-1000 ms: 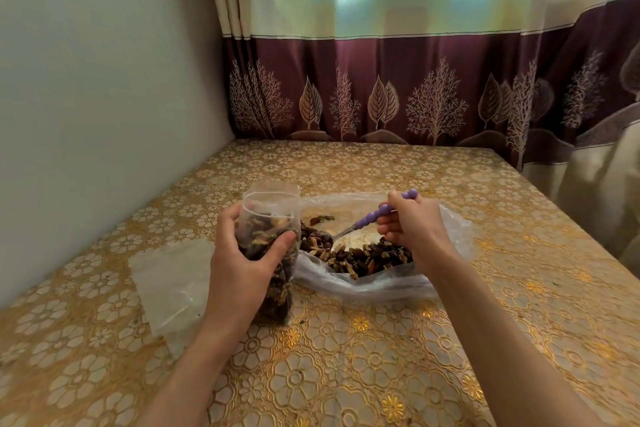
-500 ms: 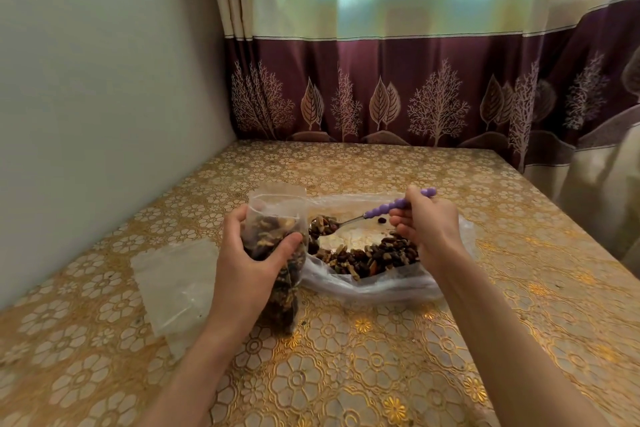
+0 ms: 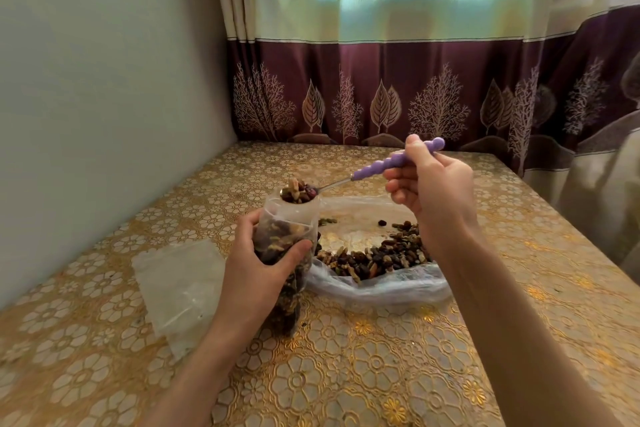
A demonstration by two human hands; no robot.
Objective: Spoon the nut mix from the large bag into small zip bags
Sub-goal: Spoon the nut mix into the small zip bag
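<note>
The left hand (image 3: 258,274) wraps the floppy, nut-heavy small zip bag (image 3: 289,253) mid-body on the counter (image 3: 381,374), best held there, while right-hand fingers (image 3: 401,180) pinch the heaped spoon (image 3: 346,180) over its mouth.

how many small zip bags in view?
2: one small zip bag upright in the left hand; an empty bag flat, left of it. More may be stacked there.

Home: patterned curtain (image 3: 415,87), tablecloth (image 3: 346,374)
</note>
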